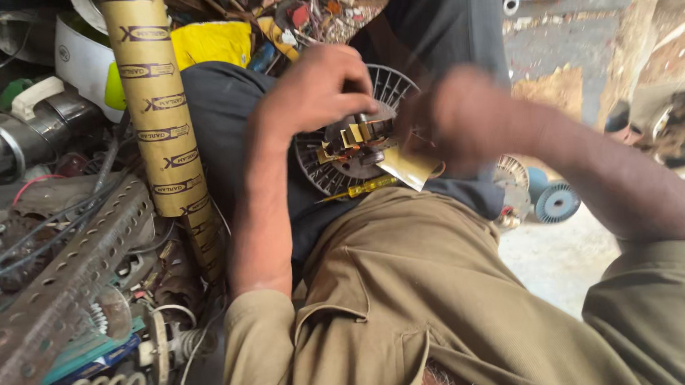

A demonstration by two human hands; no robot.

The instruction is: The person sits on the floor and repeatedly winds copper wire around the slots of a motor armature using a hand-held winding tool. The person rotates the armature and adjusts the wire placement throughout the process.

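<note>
There is one view only, from a camera worn on the person's head. It looks steeply down along the person's own chest and lap, so the khaki shirt (440, 304) fills the lower half of the frame from very close. Both forearms reach away from the lens toward the middle, where the hands sit near. The cluttered pile of scrap (60, 251) runs down the left edge, and bare concrete floor (553, 260) shows at right.
</note>
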